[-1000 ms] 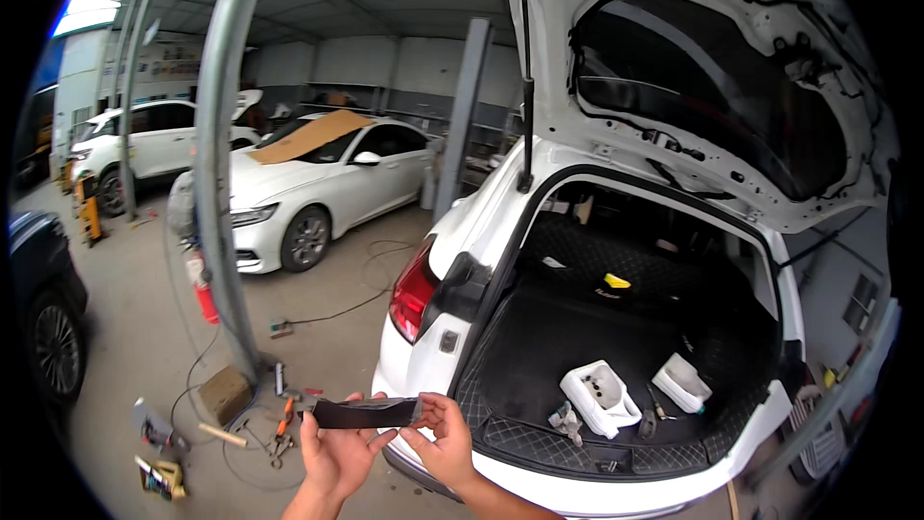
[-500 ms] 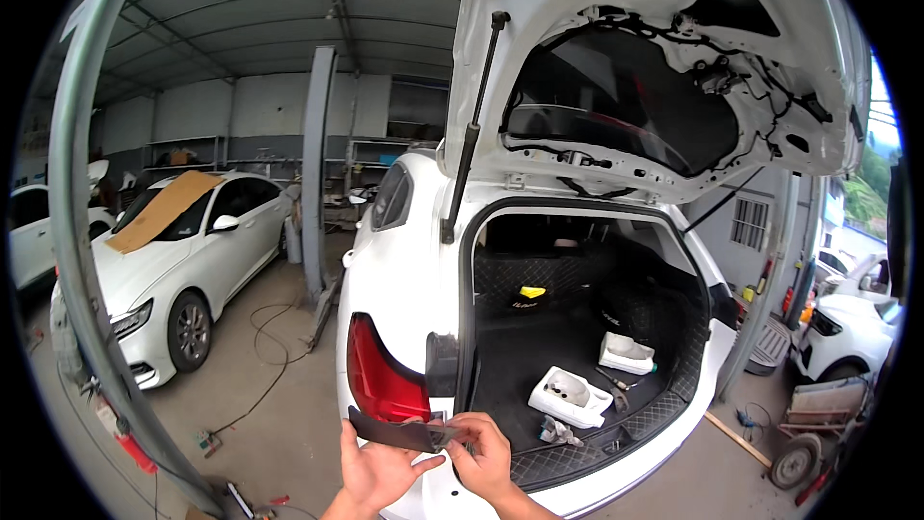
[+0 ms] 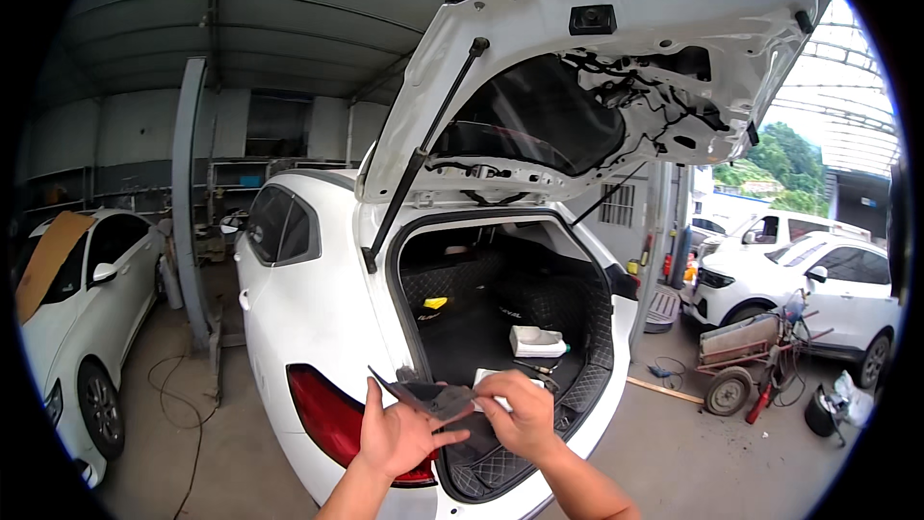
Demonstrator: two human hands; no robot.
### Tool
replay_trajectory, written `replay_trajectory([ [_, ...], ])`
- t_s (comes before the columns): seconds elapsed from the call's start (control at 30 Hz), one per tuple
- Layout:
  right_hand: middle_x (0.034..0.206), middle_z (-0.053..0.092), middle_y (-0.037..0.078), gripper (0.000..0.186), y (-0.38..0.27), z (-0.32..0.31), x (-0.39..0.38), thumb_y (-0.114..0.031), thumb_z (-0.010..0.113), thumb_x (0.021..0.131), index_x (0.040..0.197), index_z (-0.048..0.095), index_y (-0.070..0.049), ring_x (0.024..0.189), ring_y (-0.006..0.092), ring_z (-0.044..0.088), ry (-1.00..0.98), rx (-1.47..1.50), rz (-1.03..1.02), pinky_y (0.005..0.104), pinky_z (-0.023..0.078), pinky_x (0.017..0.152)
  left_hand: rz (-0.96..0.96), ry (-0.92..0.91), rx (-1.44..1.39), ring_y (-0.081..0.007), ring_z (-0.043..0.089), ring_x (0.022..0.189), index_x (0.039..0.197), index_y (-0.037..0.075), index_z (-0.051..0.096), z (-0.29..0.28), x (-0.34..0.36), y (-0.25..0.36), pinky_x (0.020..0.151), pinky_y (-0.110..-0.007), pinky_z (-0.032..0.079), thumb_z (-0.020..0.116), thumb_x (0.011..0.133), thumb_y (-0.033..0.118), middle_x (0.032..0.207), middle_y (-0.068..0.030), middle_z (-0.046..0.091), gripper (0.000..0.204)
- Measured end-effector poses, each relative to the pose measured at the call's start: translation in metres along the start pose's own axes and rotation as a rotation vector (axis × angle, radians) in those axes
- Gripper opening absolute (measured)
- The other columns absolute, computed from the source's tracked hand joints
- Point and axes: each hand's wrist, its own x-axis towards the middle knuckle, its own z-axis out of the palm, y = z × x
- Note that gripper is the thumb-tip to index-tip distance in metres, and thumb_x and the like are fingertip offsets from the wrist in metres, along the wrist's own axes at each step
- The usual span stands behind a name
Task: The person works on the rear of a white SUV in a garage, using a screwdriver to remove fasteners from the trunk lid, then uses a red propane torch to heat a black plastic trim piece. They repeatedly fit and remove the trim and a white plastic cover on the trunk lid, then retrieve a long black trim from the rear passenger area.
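- Left hand is wide, palm up — thumb raised, fingers spread beneath a thin, dark, glossy strip.
- Right hand is narrowed to a pinch, thumb and fingertips together on the strip's right end.
- That strip lies across the left palm, sloping down toward the right, in front of the rear opening of a white car.
- Behind the left hand and forearm shows a long red tail light, partly covered by them.
- Inside the opening, black quilted lining runs up the side; a white, hollowed tray sits on the dark floor, and a small yellow object shows deeper in.
- Another white piece is mostly hidden by the right hand — its shape cannot be told.
- Overhead stands the raised white tailgate, with a slim black strut at its left.
- Far right, a rusty wheeled cart rests on the floor.
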Motion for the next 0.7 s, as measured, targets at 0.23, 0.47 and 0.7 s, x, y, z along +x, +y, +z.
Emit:
replay_trajectory([
  [0.23,0.082,0.064,0.01,0.015,-0.027,0.011,0.063,0.007,0.069,0.073,0.084,0.062,0.001,0.071,0.0221,0.063,0.069,-0.207,-0.11,0.0286,0.051,0.063,0.443,0.254,0.578,-0.0297,0.05,0.12,0.135,0.0,0.039,0.018,0.02,0.047,0.094,-0.043,0.045,0.03,0.1,0.053,0.139,-0.0179,0.042,0.064],
  [0.47,0.078,0.06,0.01,0.011,-0.05,0.022,0.113,0.004,0.068,0.078,0.085,0.061,0.001,0.061,0.0197,0.06,0.218,-0.28,-0.114,0.0274,0.047,0.054,1.227,0.072,1.556,-0.0375,0.027,0.139,0.148,-0.002,0.012,0.069,0.052,0.083,0.111,-0.045,0.026,0.08,0.066,0.011,0.152,-0.0221,0.021,0.106],
  [0.7,0.078,0.061,0.01,0.011,-0.069,0.036,0.132,0.003,0.068,0.077,0.085,0.061,0.001,0.063,0.0212,0.062,0.307,-0.356,-0.177,0.0285,0.049,0.056,1.457,0.084,1.512,-0.0406,0.031,0.136,0.146,-0.003,0.012,0.1,0.085,0.09,0.111,-0.044,0.027,0.084,0.065,0.01,0.149,-0.0256,0.024,0.109],
])
